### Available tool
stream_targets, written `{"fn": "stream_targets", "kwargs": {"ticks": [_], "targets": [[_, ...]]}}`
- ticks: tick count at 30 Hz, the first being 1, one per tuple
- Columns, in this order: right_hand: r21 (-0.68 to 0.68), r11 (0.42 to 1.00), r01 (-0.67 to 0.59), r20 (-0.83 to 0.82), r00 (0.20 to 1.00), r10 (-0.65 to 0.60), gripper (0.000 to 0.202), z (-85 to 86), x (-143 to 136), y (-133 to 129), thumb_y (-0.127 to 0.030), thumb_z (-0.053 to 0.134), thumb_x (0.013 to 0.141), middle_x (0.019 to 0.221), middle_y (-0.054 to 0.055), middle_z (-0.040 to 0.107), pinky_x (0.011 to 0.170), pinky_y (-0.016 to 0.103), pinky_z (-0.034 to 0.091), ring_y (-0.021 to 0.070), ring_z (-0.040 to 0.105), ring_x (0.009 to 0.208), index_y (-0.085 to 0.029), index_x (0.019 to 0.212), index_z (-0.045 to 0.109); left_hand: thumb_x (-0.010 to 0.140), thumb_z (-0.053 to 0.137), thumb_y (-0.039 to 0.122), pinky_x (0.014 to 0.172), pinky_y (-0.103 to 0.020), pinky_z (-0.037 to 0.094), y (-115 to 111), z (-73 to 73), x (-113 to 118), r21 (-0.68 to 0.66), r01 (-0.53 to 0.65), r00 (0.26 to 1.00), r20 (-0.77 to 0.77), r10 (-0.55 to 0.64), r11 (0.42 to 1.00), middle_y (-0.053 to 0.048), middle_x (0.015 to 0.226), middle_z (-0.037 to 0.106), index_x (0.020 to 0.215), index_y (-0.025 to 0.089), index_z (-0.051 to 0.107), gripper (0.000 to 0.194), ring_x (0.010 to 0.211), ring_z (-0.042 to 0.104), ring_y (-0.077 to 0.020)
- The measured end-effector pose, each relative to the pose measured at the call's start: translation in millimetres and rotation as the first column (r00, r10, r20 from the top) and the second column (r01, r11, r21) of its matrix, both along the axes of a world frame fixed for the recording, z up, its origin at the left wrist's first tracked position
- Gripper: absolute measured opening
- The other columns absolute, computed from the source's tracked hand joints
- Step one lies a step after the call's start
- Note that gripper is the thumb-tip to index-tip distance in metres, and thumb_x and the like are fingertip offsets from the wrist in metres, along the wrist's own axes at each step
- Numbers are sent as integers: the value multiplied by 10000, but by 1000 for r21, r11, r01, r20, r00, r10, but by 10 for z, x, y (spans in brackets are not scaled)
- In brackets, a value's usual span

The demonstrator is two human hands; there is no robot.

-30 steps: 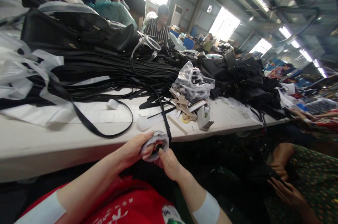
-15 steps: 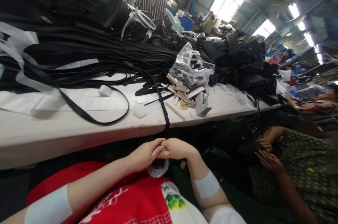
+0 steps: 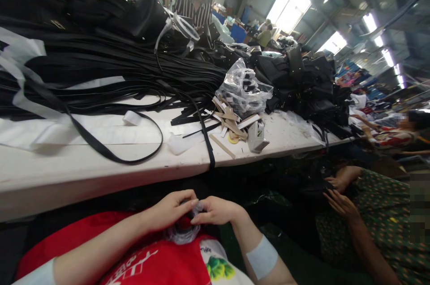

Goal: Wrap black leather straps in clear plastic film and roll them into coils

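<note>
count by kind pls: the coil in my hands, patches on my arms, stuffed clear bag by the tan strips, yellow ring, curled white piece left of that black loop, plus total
Grey-white coil: 1
Pale arm patches: 2
Stuffed clear bag: 1
Yellow ring: 1
Curled white piece: 1
Total: 6

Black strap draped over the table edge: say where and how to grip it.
Pinch the black strap by its flat faces where it droops over the table edge, probably best from the front: there it hangs narrow and apart from the pile.
</note>
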State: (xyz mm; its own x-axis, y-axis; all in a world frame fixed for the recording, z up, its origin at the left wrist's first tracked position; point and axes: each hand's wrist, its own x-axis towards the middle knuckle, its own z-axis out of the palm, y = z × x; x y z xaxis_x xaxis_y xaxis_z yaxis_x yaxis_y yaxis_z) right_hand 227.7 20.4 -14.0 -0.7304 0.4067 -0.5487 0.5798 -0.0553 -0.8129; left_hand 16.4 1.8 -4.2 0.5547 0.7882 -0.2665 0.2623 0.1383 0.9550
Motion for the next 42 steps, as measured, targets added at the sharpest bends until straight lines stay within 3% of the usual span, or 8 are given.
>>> {"fn": "stream_targets", "kwargs": {"ticks": [4, 7, 10, 12, 14, 20, 33, 42], "targets": [[155, 979, -135, 63, 990, 127, 386, 185, -62, 226, -559, 653, 793, 716, -31, 651, 607, 191, 414, 126, 584, 677, -198, 912, 723, 889, 476, 464, 762, -265, 477, -45, 32, 2, 70, 2, 998, -55, 2, 998, -29, 868, 721, 864, 200, 717, 358, 820, 641, -195], [409, 911, 63, 49, 995, -91, 341, 343, 11, 581, -505, 580, 870, 838, 9, 699, 672, 217, 440, 150, 616, 759, -197, 916, 718, 877, 460, 521, 848, -300, 499, -129, -85, -42, 18, -137, 987, -85, 138, 990, -35, 934, 753, 908, 226, 745, 411, 894, 669, -233], [733, 576, 361, -18, 858, -514, 267, 331, 128, 1024, -336, 489, 938, 971, 72, 685, 817, 276, 450, 182, 612, 881, -170, 1000, 689, 829, 487, 586, 958, -344, 485, -183, -219, -92, -38, -276, 959, -84, 272, 960, -29, 1023, 759, 965, 252, 758, 451, 993, 665, -271], [863, 381, 331, 3, 752, -660, 257, 207, 189, 1268, -274, 543, 901, 1053, 118, 655, 893, 322, 433, 222, 589, 971, -150, 1093, 662, 810, 492, 612, 993, -370, 474, -194, -273, -112, -46, -315, 947, -81, 311, 948, -30, 1033, 759, 956, 258, 767, 471, 1015, 662, -287], [926, 312, 213, 66, 722, -689, 292, 34, 222, 1411, -270, 610, 861, 1092, 138, 629, 931, 346, 414, 252, 555, 1039, -160, 1127, 658, 803, 494, 623, 1006, -390, 470, -192, -305, -121, -46, -338, 939, -86, 333, 940, -33, 1038, 759, 952, 259, 771, 481, 1026, 660, -296], [946, 292, 143, 100, 727, -679, 222, -292, 249, 1430, -276, 517, 934, 981, 97, 639, 901, 310, 405, 223, 545, 1005, -216, 1008, 718, 810, 483, 621, 999, -391, 477, -161, -344, -120, -45, -345, 936, -92, 340, 937, -22, 1031, 759, 953, 269, 769, 476, 1037, 658, -294], [867, 414, 277, 108, 706, -700, 215, -243, 418, 1677, -373, 610, 863, 955, 54, 696, 778, 259, 457, 183, 627, 868, -241, 889, 779, 830, 460, 599, 960, -373, 489, -107, -334, -71, -70, -303, 950, -101, 296, 950, -29, 1008, 760, 941, 245, 758, 476, 1012, 666, -292], [842, 428, 329, 69, 720, -690, 217, -257, 449, 1758, -339, 619, 842, 821, 55, 721, 714, 253, 459, 178, 633, 768, -204, 802, 784, 838, 443, 596, 948, -369, 492, -109, -346, -83, -79, -293, 953, -104, 285, 953, -36, 1017, 757, 965, 232, 744, 490, 1012, 664, -291]]}}
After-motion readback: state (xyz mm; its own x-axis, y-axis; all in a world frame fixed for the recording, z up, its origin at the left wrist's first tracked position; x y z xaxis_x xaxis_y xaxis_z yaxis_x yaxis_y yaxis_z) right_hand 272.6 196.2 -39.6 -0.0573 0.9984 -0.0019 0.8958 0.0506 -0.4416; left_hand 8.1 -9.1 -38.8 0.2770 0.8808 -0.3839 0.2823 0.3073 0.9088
